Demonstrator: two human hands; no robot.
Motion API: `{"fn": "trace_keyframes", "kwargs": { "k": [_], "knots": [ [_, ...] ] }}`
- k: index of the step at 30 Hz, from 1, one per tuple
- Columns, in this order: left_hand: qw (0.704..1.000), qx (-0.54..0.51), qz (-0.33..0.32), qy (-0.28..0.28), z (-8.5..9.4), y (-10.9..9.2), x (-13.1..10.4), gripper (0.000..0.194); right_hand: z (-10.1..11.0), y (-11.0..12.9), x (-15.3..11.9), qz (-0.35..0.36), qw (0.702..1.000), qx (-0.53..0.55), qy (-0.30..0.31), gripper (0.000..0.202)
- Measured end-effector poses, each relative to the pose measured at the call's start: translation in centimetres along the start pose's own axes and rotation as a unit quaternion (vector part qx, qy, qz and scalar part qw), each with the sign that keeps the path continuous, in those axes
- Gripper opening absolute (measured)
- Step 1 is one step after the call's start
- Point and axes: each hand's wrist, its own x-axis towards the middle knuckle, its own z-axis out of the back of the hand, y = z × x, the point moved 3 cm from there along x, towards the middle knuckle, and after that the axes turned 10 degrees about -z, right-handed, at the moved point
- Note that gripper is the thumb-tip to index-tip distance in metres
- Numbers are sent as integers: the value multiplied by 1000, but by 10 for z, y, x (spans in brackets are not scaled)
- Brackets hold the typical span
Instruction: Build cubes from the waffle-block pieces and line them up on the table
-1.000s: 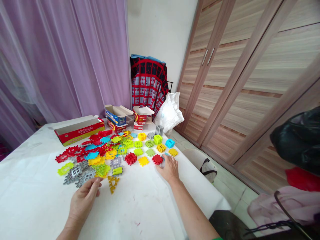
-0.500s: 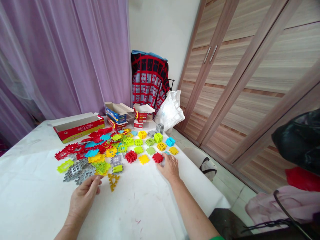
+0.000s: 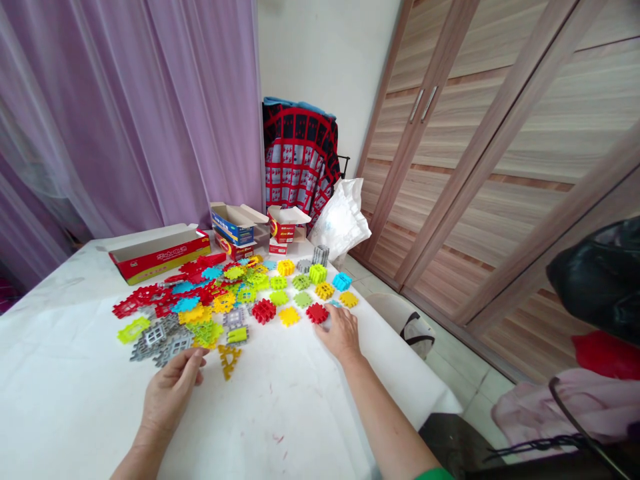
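My right hand [image 3: 341, 333] rests at the right side of the laid-out pieces, thumb and fingertips closed on the edge of a red notched plastic building piece [image 3: 317, 313]. My left hand [image 3: 173, 383] hovers over the cloth in front of the pile, thumb pressed to its curled fingers; whatever may be inside them is hidden. Just right of it lies a mustard triangular piece [image 3: 229, 361]. Grey pieces [image 3: 156, 337] and a lime-green piece [image 3: 133, 329] lie beyond the left hand. Near the red piece are a yellow piece [image 3: 289, 316] and another, thicker red block [image 3: 263, 311].
An open red box [image 3: 160, 257] stands at the back left of the white-covered table [image 3: 250, 427]. Behind the pile are a blue box [image 3: 233, 227] and small red boxes [image 3: 281, 233]. A white bag [image 3: 341, 217] sits beyond the table's right edge, with wooden wardrobe doors [image 3: 480, 167] behind.
The view has shifted very slightly. Both hands stay almost where they were, the right one still at the red piece.
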Motion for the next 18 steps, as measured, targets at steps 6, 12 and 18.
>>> {"fn": "trace_keyframes", "kwargs": {
  "k": [6,12,18],
  "knots": [
    [1000,-7,8,-4,-1,-2,-1,50,-1,-1,0,3,1000,-3,-7,44],
    [999,-28,16,-13,0,-8,-1,48,-4,-8,1,4,997,58,-53,36],
    [999,-24,14,-23,0,-9,0,48,-12,-32,9,-91,972,170,-135,28]
  ]
}}
